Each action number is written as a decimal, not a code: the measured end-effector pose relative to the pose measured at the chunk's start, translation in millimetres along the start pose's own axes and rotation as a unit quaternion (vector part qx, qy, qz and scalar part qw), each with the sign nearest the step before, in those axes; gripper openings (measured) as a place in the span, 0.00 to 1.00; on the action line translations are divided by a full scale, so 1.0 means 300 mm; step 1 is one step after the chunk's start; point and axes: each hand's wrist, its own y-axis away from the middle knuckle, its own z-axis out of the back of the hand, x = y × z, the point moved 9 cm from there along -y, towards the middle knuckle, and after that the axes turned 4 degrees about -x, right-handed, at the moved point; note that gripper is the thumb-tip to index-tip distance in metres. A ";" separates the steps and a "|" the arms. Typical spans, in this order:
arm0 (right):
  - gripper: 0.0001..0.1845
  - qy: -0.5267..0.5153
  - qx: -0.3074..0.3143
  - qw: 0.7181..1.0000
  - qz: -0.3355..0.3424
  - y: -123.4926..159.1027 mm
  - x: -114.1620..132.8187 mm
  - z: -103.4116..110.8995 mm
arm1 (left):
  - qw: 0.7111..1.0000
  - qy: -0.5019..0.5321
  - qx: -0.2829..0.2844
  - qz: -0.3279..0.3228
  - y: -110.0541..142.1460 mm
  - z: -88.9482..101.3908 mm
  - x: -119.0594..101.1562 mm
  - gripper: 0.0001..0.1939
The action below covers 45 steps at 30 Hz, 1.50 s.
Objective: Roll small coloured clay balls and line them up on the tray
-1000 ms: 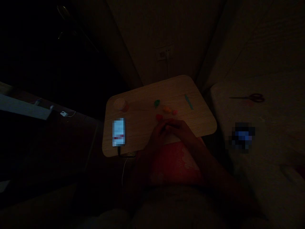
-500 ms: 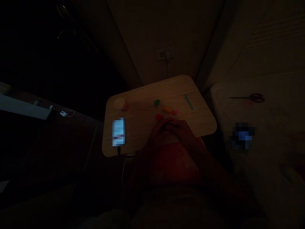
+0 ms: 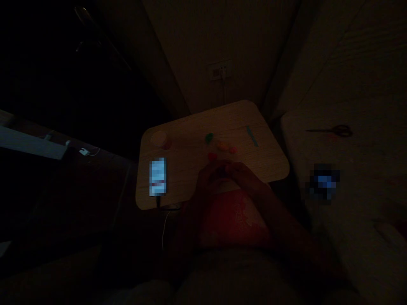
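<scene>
In dim light my left hand (image 3: 208, 174) and my right hand (image 3: 242, 174) meet over the near edge of a small wooden table (image 3: 187, 169). The fingers of both hands are curled in toward each other, and anything between them is too dark to make out. Just beyond the fingertips lies a red lump (image 3: 212, 156). Behind it are an orange lump (image 3: 222, 146), a pinkish-red lump (image 3: 233, 150) and a green piece (image 3: 209, 138). A flat bluish-green strip (image 3: 252, 136) rests farther right.
A round-lidded container (image 3: 158, 138) stands at the table's left. Below it a lit phone (image 3: 158, 176), blurred out, has a cable attached. On the pale surface to the right are scissors (image 3: 337, 130) and a blurred blue-lit object (image 3: 324, 182). A socket (image 3: 220, 70) is on the wall.
My hands have shifted slightly against each other, the right fingers drawing in and a dark gap showing between the palms. The picture is a little darker; the objects on the table stay put.
</scene>
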 end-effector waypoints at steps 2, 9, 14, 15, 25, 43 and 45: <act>0.31 0.003 -0.007 1.000 -0.015 0.001 -0.010 -0.001 | 0.999 -0.032 -0.007 0.010 0.002 0.007 0.000 0.21; 0.32 -0.016 -0.013 0.999 -0.035 0.015 -0.017 -0.011 | 0.995 -0.096 -0.034 -0.005 0.008 0.025 -0.011 0.17; 0.34 -0.029 -0.035 0.997 -0.064 0.018 -0.050 -0.007 | 0.991 -0.117 -0.058 -0.016 0.015 0.030 -0.034 0.15; 0.35 -0.028 -0.035 0.997 -0.061 0.016 -0.050 -0.008 | 0.991 -0.121 -0.059 -0.018 0.017 0.028 -0.039 0.15; 0.29 0.003 0.010 0.999 -0.046 0.009 -0.010 -0.052 | 0.986 -0.157 -0.054 -0.030 0.032 0.028 -0.029 0.16; 0.26 -0.050 -0.061 0.996 -0.040 0.000 -0.038 -0.037 | 0.985 -0.148 0.004 -0.085 0.019 -0.009 -0.030 0.23; 0.25 -0.024 -0.074 0.997 -0.017 0.003 -0.016 -0.038 | 0.990 -0.121 0.010 -0.073 0.016 -0.009 -0.028 0.24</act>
